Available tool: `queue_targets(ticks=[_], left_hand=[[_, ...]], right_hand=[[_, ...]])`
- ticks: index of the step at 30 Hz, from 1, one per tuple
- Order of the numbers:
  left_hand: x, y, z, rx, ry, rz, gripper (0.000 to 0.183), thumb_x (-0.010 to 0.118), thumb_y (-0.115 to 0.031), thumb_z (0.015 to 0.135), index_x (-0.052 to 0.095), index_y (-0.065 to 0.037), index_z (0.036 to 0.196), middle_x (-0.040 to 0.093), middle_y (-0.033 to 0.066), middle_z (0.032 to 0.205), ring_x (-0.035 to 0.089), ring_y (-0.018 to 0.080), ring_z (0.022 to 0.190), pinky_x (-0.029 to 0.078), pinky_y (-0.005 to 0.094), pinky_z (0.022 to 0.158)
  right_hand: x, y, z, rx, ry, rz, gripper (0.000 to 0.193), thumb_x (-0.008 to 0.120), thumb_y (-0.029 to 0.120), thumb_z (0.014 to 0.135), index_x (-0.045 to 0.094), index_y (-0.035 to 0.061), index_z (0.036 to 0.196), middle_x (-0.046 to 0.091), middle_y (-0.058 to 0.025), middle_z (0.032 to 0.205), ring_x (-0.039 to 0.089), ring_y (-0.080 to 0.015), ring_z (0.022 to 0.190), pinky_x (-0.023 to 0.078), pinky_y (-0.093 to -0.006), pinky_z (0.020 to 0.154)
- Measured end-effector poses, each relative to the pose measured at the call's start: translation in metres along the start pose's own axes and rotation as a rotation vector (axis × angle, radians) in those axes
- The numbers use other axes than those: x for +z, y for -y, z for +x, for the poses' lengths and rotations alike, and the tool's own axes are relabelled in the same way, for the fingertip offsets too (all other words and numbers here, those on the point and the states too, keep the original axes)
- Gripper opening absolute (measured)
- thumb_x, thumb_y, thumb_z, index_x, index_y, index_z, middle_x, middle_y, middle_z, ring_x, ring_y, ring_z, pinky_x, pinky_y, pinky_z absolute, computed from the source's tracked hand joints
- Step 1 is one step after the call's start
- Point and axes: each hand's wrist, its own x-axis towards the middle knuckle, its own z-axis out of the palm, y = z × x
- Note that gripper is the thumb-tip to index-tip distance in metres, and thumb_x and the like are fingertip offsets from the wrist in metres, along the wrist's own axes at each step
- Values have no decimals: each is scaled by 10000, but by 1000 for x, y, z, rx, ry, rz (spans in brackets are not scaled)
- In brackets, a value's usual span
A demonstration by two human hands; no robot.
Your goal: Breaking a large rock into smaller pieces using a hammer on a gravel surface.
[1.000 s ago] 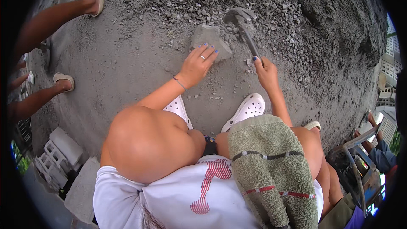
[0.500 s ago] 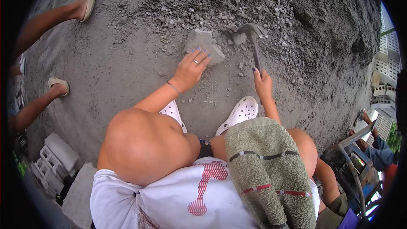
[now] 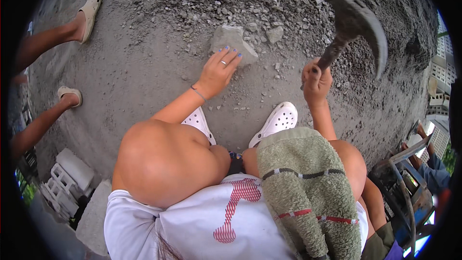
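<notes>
My left hand (image 3: 217, 73) lies with fingers stretched out on the near edge of a flat, pale grey stone slab (image 3: 230, 36). A ring and a thin bracelet show on that hand and wrist. Closed around the handle of a claw hammer (image 3: 350, 17), my right hand (image 3: 317, 83) is to the right of the slab. The hammer's dark, dusty head is raised well above the ground. Just right of the slab sits a smaller grey stone chunk (image 3: 275, 34), with crumbled pieces around it.
Loose gravel (image 3: 202, 0) spreads beyond the slab, and a dark gravel mound (image 3: 404, 24) rises at the right. Another person's beige clogs (image 3: 91, 12) stand at the left. Concrete blocks (image 3: 72, 173) lie lower left; a metal frame (image 3: 402, 183) stands lower right. A green towel (image 3: 303, 178) covers my right knee.
My right hand has lifted the hammer off the stones, up and to the right. The smaller chunk now shows uncovered beside the slab. My left hand stays on the slab.
</notes>
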Motion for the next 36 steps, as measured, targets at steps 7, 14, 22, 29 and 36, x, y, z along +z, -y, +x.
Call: queue_targets(ticks=[7,14,22,29,36], left_hand=[[-7,-5,-2,12,-19,13,337,572,-79,690,542,-57,1024,522,82,1052,476,271,1006,399,370,844],[-10,-4,-4,-2,-48,31,316,563,-78,698,547,-61,1013,524,80,1049,485,268,994,403,368,838],[-11,-3,-3,14,-50,18,317,549,-73,697,547,-58,1013,525,85,1047,481,271,999,398,368,843],[-8,3,3,40,-49,-9,320,546,-68,694,543,-51,1013,521,98,1051,474,281,1006,394,383,844],[-8,-2,-4,-25,-41,3,308,543,-73,708,542,-56,1016,525,84,1051,478,279,1004,397,376,842]], right_hand=[[30,-55,-28,462,351,-494,327,473,327,821,514,3,812,502,-132,537,451,-233,463,385,-357,492],[2,62,29,198,174,151,302,420,309,870,454,34,748,401,44,544,326,-23,457,261,-180,410],[29,-53,-27,438,333,-680,336,490,317,813,489,-15,861,545,-237,640,526,-420,624,426,-400,568],[22,-29,-11,591,299,-376,352,488,335,827,505,-14,782,456,-59,527,413,-132,490,341,-297,456],[-2,63,32,36,100,112,296,437,300,866,465,26,757,406,29,552,333,-42,470,262,-177,426]])
